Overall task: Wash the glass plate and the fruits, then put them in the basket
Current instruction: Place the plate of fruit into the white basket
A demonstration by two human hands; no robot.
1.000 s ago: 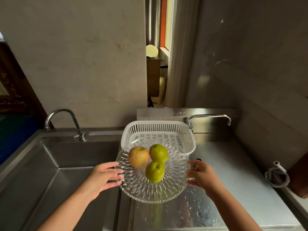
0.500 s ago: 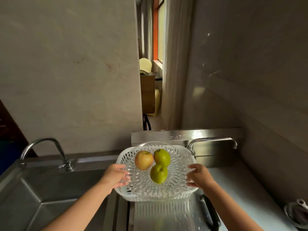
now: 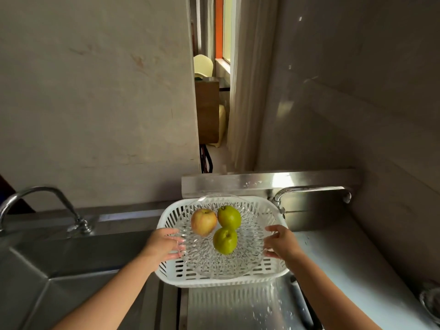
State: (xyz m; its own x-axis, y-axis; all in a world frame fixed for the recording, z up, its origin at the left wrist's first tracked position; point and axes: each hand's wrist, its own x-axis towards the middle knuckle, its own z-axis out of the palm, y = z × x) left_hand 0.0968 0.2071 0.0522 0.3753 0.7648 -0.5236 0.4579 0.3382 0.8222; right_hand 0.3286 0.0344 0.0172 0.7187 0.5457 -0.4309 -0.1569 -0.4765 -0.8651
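Observation:
A clear cut-glass plate lies over the white slotted plastic basket on the steel counter. On the plate sit a red-yellow apple and two green fruits. My left hand grips the plate's left rim. My right hand grips its right rim. Whether the plate rests in the basket or hovers just above it, I cannot tell.
A steel sink with a curved tap lies to the left. A second tap juts out behind the basket's right corner. The wet steel drainboard spreads in front. A coiled object sits at the far right edge.
Both hands carried the plate with the fruits forward from in front of the basket to over it. It has since sunk lower onto the basket, and the view tilted up.

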